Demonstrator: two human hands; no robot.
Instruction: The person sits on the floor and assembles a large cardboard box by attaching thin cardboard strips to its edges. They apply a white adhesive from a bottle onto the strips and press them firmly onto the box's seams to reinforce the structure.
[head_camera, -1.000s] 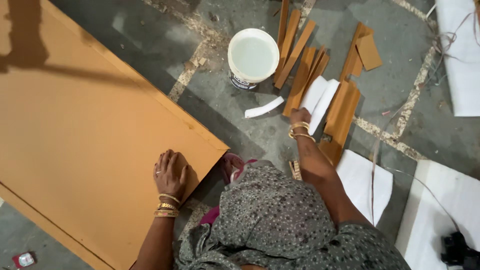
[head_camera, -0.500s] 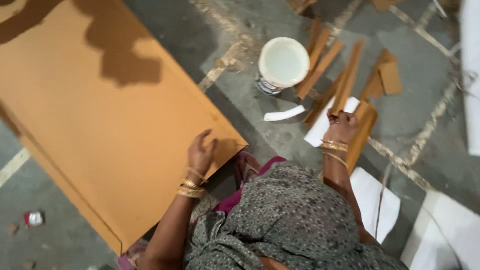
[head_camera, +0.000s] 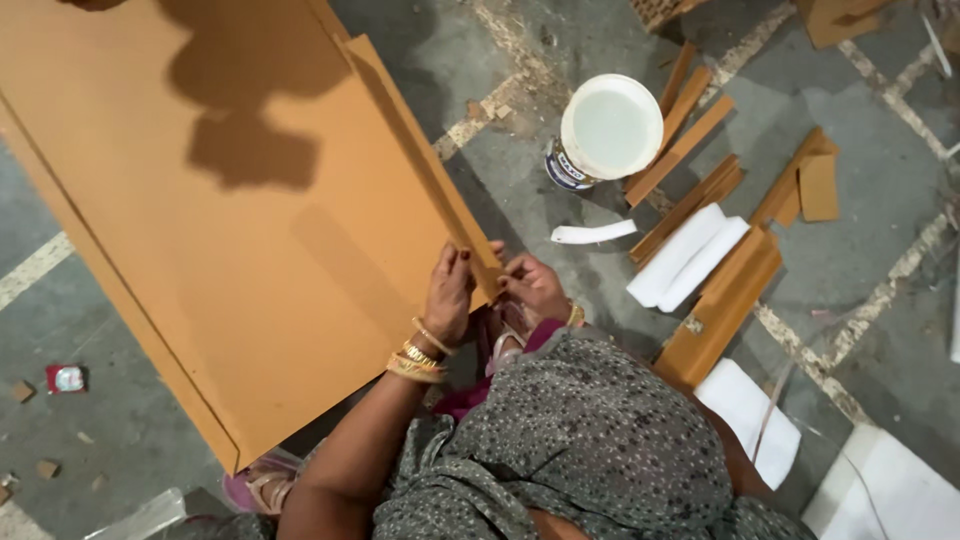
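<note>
— Left hand (head_camera: 449, 296) first: what has it got?

— Its fingers are curled around the near right corner of the large flat orange-brown board (head_camera: 230, 230), thumb on top, so it grips that corner.

— And the right hand (head_camera: 533, 285)?

— It meets the same corner from the other side, fingertips pinched on a long narrow orange-brown strip (head_camera: 420, 165) that runs along the board's right edge. Closed on the strip, as far as I can see.

— Where does the board lie?

— On the grey concrete floor (head_camera: 880, 200), slanting away from the person, with a dark shadow across its far part.

— What sits to the right of the board?

— A round white bucket (head_camera: 610, 128) stands near its right edge. Beyond the bucket lie loose brown wooden strips (head_camera: 690, 140), and closer to the person, two white folded sheets (head_camera: 690, 255) rest beside them. A small curled white scrap (head_camera: 593, 233) lies between the board's corner and those sheets.

— Left of the board?

— A small red-and-white packet (head_camera: 66, 378) on the floor, well apart.
</note>
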